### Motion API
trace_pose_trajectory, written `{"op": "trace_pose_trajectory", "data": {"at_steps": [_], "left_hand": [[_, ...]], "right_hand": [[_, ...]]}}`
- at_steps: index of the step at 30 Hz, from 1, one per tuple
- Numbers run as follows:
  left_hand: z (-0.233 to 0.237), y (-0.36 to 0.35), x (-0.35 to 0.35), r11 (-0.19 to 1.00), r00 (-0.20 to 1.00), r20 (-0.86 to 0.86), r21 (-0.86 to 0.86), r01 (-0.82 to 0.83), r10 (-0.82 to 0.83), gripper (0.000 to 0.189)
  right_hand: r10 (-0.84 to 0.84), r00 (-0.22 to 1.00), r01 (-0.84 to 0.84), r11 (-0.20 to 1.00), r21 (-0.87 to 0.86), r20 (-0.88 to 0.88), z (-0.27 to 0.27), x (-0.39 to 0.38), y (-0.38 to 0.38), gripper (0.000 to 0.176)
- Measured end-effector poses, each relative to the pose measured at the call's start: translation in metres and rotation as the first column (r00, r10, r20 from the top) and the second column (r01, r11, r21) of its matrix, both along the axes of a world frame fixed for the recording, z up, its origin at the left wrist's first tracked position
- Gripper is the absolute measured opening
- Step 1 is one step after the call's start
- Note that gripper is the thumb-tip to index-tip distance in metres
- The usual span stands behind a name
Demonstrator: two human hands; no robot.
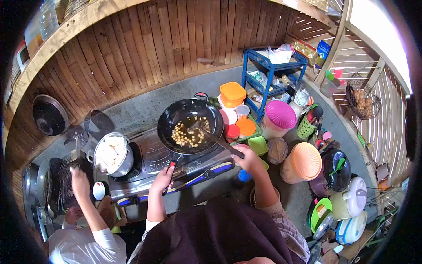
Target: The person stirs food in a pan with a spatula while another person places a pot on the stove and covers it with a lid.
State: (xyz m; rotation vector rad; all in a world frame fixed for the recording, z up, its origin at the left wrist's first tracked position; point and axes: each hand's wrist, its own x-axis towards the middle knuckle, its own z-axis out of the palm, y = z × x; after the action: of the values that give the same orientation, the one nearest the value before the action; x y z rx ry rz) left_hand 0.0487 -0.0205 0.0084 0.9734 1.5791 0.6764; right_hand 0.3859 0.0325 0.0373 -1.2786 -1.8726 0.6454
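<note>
A black wok (165,132) stands on the right side of the two-burner stove (154,154), with small browned pieces (187,134) in oil inside it. My left hand (163,178) is closed round the wok's handle below its near rim. My right hand (248,159) grips the dark handle of a spatula (220,141), whose blade end lies among the pieces. On the left burner sits a silver pot (125,165) filled with pale chunks (111,152).
Another person's hand (80,182) is at the left, over a dark wire rack (61,180). Right of the stove are an orange container (233,93), a pink-lidded tub (280,115), a peach-lidded tub (303,163) and a blue shelf (272,67).
</note>
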Motion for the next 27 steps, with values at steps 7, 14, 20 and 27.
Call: {"op": "trace_pose_trajectory", "data": {"at_steps": [7, 14, 20, 27], "left_hand": [[0.001, -0.001, 0.000, 1.000, 1.000, -0.015, 0.026, -0.001, 0.001, 0.037], [0.005, -0.002, 0.002, 1.000, 1.000, -0.013, -0.002, -0.005, 0.005, 0.040], [-0.003, -0.001, -0.001, 1.000, 1.000, -0.014, 0.000, -0.016, 0.016, 0.039], [-0.001, -0.001, 0.000, 1.000, 1.000, -0.005, 0.012, 0.002, -0.002, 0.039]], "right_hand": [[0.043, 0.986, -0.005, 0.973, -0.231, 0.159, 0.067, 0.031, -0.037, 0.031], [0.020, 0.947, 0.045, 0.980, -0.195, 0.320, 0.090, 0.048, -0.052, 0.033], [0.031, 0.973, 0.015, 0.981, -0.195, 0.229, 0.096, 0.036, -0.041, 0.034], [0.010, 1.000, -0.010, 1.000, 0.022, -0.002, 0.040, -0.006, 0.006, 0.035]]}}
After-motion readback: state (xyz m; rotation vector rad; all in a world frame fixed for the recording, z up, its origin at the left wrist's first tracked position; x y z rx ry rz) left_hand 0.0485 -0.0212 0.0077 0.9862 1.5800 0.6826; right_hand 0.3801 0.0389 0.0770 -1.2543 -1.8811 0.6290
